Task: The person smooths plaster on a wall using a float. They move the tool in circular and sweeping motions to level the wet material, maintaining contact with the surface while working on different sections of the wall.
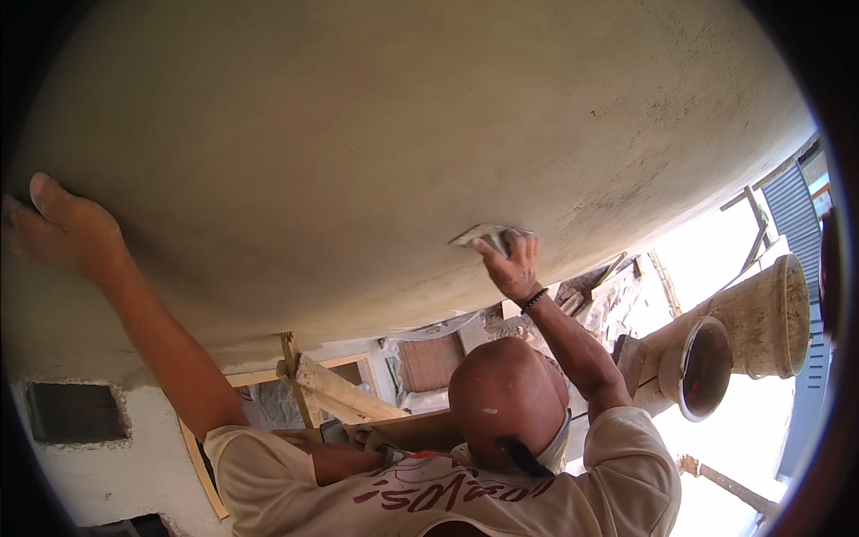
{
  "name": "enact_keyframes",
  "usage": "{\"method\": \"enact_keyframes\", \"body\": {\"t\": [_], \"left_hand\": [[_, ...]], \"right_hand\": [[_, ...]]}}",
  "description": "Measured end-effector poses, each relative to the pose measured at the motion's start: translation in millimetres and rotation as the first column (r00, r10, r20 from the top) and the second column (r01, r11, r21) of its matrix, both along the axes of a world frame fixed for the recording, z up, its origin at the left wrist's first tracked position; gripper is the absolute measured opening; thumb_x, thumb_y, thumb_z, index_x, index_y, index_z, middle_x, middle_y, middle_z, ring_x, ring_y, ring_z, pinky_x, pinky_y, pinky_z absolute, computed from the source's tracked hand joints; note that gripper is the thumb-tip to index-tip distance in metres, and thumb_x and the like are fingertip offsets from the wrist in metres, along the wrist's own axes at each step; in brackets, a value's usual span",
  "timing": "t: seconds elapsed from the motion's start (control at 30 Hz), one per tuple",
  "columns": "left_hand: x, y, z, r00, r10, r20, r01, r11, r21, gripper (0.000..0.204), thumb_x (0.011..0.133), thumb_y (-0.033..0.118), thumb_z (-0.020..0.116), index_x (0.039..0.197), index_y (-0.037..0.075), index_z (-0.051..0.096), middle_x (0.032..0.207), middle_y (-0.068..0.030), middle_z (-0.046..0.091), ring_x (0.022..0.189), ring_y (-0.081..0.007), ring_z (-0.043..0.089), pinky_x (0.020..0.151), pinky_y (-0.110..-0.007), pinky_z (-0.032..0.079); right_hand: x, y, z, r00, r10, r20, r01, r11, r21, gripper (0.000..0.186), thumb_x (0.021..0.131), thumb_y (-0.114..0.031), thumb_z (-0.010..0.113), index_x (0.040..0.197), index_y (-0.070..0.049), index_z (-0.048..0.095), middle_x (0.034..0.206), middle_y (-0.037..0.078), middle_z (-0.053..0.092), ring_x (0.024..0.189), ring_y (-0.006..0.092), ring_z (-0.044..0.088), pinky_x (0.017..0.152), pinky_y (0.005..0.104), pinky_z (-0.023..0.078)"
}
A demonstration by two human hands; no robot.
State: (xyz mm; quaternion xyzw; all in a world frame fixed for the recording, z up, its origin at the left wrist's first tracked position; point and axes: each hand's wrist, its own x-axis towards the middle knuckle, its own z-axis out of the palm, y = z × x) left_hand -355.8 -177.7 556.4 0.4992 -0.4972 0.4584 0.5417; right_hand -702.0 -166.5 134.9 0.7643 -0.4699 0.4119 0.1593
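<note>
A broad grey-beige plastered surface (295,143) fills the upper part of the view, smooth in the middle and rougher at right. My right hand (512,264), with a dark beaded bracelet at its wrist, is closed on a thin, flat, greyish smoothing tool (483,234). The tool lies against the plaster; my fingers hide part of it. At the far left, my left hand (72,228) is open, thumb raised and fingers stretched out by the plaster, with nothing in it. Below the tool, a rounded bare shape (506,385) shows between my arms; whether knee or head, I cannot tell.
Two stained buckets (761,327) lie tilted at right. Wooden boards (335,394) stand below the plaster, near a square dark opening (76,412) in a white wall. Rubble and planks (608,300) lie beyond my right forearm, with a corrugated blue-grey panel (792,210) at the far right.
</note>
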Motion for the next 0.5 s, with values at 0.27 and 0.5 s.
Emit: {"method": "enact_keyframes", "body": {"t": [0.27, 0.5], "left_hand": [[3.0, 0.8, 4.3, 0.999, 0.049, -0.013, -0.049, 0.998, 0.03, 0.072, 0.095, 0.041, 0.038, 0.139, -0.016, 0.036, 0.138, -0.0361, 0.04, 0.127, -0.0455, 0.042, 0.107, -0.049, 0.036], [-10.2, 5.7, 6.6, 0.983, 0.166, 0.08, -0.166, 0.986, -0.008, 0.072, 0.095, 0.037, 0.034, 0.14, -0.019, 0.031, 0.139, -0.039, 0.038, 0.132, -0.0462, 0.04, 0.108, -0.048, 0.04]], "right_hand": [[-7.8, -16.8, 103.7, 0.74, -0.002, 0.672, 0.111, 0.987, -0.12, 0.04, 0.078, 0.0, 0.073, 0.117, -0.011, 0.068, 0.103, 0.018, 0.055, 0.092, 0.0334, 0.053, 0.079, 0.0417, 0.044], [-22.0, -2.6, -20.6, 0.946, -0.006, 0.324, 0.005, 1.0, 0.002, 0.052, 0.076, -0.004, 0.073, 0.123, -0.027, 0.064, 0.103, 0.016, 0.052, 0.088, 0.0306, 0.05, 0.074, 0.0409, 0.042]]}}
